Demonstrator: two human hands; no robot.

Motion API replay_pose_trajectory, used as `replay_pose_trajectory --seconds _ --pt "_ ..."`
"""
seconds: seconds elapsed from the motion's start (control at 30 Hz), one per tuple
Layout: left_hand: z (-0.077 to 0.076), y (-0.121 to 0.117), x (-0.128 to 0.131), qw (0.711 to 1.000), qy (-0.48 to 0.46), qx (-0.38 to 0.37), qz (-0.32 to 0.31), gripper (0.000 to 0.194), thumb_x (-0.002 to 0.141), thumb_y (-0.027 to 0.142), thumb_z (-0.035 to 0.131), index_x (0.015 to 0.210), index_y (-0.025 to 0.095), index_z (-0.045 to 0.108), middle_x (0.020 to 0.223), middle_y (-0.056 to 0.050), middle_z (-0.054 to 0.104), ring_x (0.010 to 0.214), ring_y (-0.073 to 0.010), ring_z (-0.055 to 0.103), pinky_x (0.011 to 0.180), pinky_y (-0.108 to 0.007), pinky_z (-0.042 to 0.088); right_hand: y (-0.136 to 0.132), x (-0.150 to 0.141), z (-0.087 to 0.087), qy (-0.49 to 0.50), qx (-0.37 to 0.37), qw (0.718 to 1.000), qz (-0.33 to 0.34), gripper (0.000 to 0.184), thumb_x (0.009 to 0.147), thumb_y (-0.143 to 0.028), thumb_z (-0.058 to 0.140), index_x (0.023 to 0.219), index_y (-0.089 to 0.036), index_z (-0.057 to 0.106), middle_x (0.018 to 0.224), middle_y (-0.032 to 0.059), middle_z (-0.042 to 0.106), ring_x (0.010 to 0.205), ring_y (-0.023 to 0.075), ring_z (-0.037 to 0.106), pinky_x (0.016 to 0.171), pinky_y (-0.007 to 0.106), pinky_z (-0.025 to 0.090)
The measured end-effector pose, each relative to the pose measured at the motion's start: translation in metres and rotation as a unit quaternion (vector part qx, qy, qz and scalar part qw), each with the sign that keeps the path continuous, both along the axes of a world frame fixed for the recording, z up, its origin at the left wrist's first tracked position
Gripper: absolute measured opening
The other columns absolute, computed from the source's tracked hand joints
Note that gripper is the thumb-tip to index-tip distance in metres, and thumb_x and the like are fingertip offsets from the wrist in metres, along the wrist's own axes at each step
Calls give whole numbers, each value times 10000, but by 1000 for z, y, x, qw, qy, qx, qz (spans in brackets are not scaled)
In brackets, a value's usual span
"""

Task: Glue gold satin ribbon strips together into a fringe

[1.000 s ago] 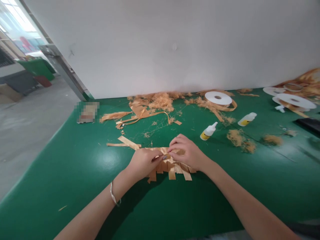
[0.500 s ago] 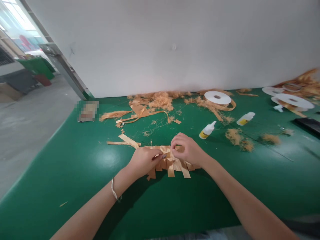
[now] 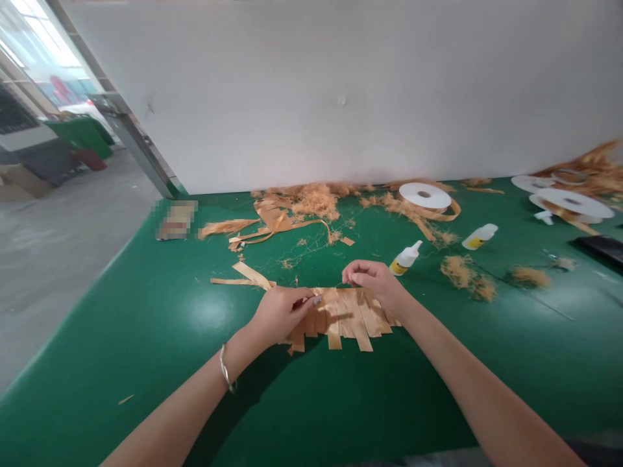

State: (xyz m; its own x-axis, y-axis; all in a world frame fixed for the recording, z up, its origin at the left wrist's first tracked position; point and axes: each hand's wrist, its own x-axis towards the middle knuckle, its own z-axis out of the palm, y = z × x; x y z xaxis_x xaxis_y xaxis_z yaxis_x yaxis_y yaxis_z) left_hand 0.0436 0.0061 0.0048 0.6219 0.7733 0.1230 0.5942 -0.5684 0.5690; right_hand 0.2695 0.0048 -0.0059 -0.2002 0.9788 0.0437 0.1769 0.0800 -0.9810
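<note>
A row of tan ribbon strips (image 3: 348,318), lying side by side and overlapping, rests on the green table with uneven ends toward me. My left hand (image 3: 282,312) is on its left end, thumb and fingers pinched on the ribbon near the upper edge. My right hand (image 3: 374,282) hovers at the upper right edge, fingers curled into a pinch; whatever they hold, if anything, is too fine to tell. Two loose ribbon ends (image 3: 253,275) stick out to the left. Just beyond my right hand stands a small glue bottle (image 3: 405,258) with a white nozzle.
Frayed tan fibre (image 3: 316,201) and ribbon scraps lie along the white wall. A ribbon spool (image 3: 424,194) sits behind the bottle, with more spools (image 3: 572,204) at right. A second bottle (image 3: 480,237), fibre tufts (image 3: 457,269) and a black object (image 3: 601,250) are also at right.
My right hand has lifted off the strips and moved slightly right and away, uncovering more ribbon. My left hand keeps its place on the strips. The view has shifted slightly.
</note>
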Motion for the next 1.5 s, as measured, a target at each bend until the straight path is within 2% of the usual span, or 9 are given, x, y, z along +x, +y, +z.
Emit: replay_pose_trajectory --seconds 0.33,0.6,0.77,0.87,0.97,1.07,1.23,1.4,1.5 --pt "-3 20 -19 995 -53 -86 27 394 864 447 468 612 158 553 442 50 471 444 -73 435 482 -190 306 -1 7 21 402 -155 901 -55 127 667 -221 525 653 -212 399 660 -3 489 524 99 412 501 251 398" --pt "7 39 -49 981 -60 -157 97 365 778 475 544 632 146 601 381 49 478 379 -69 417 438 -178 297 -6 39 51 543 -68 831 -102 170 604 -129 536 617 -203 383 497 -91 333 429 38 375 578 188 505" --pt "13 39 -66 969 -45 -195 147 350 783 474 534 634 159 573 412 54 491 330 -51 362 378 -172 260 -9 58 51 388 151 873 -254 94 696 -202 513 626 -219 453 548 -57 476 674 132 617 929 399 468" --pt "14 39 -73 964 -33 -209 163 344 779 471 548 632 161 564 417 51 491 334 -51 369 378 -171 274 -17 53 51 121 322 894 -287 64 752 -195 505 695 -222 503 702 -13 607 967 218 623 1022 497 351" --pt "13 40 -76 963 -35 -213 158 350 774 486 554 654 158 584 435 44 504 373 -63 418 414 -179 328 -22 49 53 -227 414 854 -219 97 771 -162 512 698 -225 510 902 23 667 1179 264 501 1081 545 213" --pt "11 43 -80 963 -61 -223 135 351 767 496 566 699 155 615 497 25 554 469 -87 501 501 -200 404 -18 52 58 -414 425 787 -168 121 768 -140 523 681 -222 505 1190 47 598 1293 294 354 1095 577 100" --pt "13 41 -81 967 -75 -216 114 312 766 459 588 734 154 646 571 -3 607 565 -112 557 575 -224 432 -6 50 63 -430 427 760 -234 120 813 -178 505 712 -234 540 1391 17 412 1339 322 249 1085 608 40" --pt "16 34 -74 972 -77 -211 74 317 785 461 573 778 157 661 613 -13 616 602 -124 571 576 -229 425 -2 2 55 -341 271 892 -120 266 906 -345 399 1060 -211 569 1126 106 598 1093 262 526 898 493 430" --pt "17 30 -70 975 -79 -199 65 302 801 444 557 790 161 663 617 -9 615 608 -123 570 578 -228 420 2 -37 46 -301 199 931 44 388 893 -465 415 1190 -244 534 1164 90 575 1109 256 487 858 442 447"
